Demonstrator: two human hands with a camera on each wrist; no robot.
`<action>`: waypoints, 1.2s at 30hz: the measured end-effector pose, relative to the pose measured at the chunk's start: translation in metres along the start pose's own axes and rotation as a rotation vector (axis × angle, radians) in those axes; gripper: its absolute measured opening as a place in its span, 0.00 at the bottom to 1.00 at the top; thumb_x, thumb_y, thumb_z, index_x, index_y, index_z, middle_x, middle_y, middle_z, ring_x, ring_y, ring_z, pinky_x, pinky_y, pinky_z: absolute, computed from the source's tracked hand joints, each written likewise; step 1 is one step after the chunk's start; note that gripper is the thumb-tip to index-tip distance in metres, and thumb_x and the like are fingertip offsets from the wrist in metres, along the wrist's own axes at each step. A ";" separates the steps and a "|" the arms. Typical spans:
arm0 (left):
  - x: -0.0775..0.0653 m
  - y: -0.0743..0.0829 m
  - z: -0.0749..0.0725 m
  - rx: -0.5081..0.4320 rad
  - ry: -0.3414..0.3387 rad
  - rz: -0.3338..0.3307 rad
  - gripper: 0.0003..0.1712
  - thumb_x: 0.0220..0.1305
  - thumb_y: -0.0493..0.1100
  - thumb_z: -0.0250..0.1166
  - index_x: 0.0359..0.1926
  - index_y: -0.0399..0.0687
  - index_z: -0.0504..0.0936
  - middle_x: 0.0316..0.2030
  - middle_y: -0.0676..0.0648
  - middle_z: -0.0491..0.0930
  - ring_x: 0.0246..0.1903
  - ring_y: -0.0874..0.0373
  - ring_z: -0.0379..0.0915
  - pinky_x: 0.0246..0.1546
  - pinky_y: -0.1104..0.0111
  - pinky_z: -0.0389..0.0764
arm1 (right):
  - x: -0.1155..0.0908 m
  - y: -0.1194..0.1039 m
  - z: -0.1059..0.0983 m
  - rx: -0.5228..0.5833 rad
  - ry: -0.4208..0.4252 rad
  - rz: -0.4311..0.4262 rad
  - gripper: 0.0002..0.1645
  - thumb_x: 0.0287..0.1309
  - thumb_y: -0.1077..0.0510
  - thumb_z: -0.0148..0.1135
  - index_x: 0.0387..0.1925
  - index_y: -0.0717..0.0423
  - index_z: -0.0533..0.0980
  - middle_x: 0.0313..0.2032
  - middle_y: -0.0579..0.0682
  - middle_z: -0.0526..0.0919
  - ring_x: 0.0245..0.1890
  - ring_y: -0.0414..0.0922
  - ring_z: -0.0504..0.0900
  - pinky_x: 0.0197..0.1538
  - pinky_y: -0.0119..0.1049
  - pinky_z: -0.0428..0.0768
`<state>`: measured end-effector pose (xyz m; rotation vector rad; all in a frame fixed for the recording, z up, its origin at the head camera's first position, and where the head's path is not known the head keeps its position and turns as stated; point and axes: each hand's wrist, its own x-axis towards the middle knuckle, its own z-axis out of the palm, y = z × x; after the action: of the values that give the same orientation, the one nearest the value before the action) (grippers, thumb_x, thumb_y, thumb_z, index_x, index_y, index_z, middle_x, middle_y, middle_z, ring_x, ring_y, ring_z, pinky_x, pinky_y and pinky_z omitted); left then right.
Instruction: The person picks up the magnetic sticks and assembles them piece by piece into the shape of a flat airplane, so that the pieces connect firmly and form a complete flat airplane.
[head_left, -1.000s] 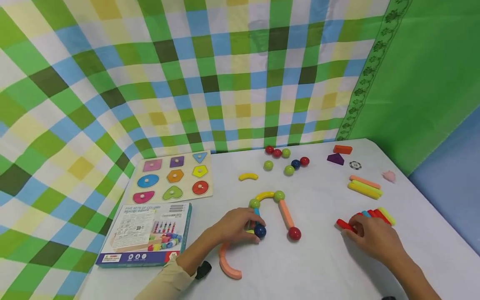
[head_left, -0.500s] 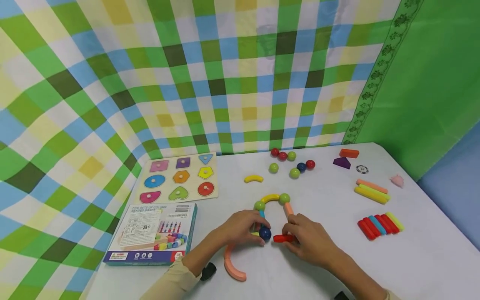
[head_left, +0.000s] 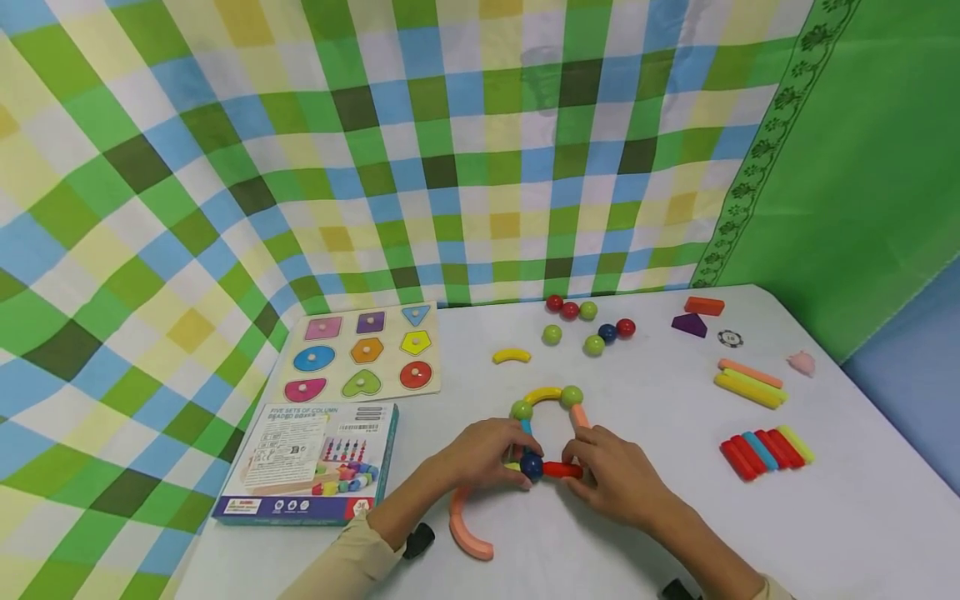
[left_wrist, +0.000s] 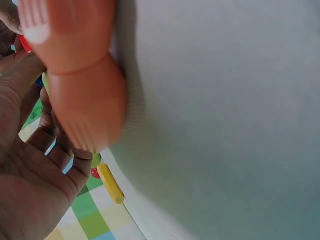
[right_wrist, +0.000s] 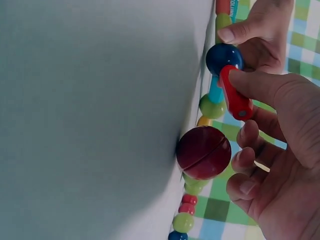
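Note:
My left hand (head_left: 486, 454) holds the dark blue ball (head_left: 532, 465) at the end of a yellow-green rod (head_left: 513, 467), thumb on one side and fingers on the other. My right hand (head_left: 617, 471) pinches a red rod (right_wrist: 235, 94) between thumb and fingers, its far end against the blue ball. A light blue rod (right_wrist: 215, 90) runs from there to a green ball (head_left: 522, 409), then a curved yellow rod (head_left: 543, 394) and another green ball (head_left: 572, 395). A salmon rod (head_left: 579, 416) passes under my right hand toward a red ball (right_wrist: 204, 152), hidden in the head view.
Curved salmon pieces (head_left: 471, 537) lie below my left hand. To the right are a row of rods (head_left: 765, 452) and yellow rods (head_left: 750, 388). Loose balls (head_left: 594, 345) sit at the back. A shape puzzle board (head_left: 390, 367) and a toy box (head_left: 307, 462) stand left.
My right hand has picked the red rod up from beside the row on the right and carried it left to the blue ball. My left hand stays at the ball.

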<state>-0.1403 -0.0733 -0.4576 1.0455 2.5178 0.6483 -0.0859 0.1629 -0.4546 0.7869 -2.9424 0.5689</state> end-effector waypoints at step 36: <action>0.004 0.001 0.003 0.014 -0.001 -0.023 0.23 0.49 0.55 0.74 0.49 0.66 0.82 0.30 0.62 0.71 0.33 0.68 0.66 0.31 0.76 0.69 | -0.025 0.046 -0.013 0.246 -0.126 0.210 0.24 0.40 0.40 0.75 0.40 0.36 0.75 0.26 0.35 0.74 0.27 0.38 0.73 0.28 0.29 0.73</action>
<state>-0.1411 -0.0685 -0.4601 1.0194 2.5335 0.6244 -0.0870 0.2162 -0.4616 0.5503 -3.1338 0.9444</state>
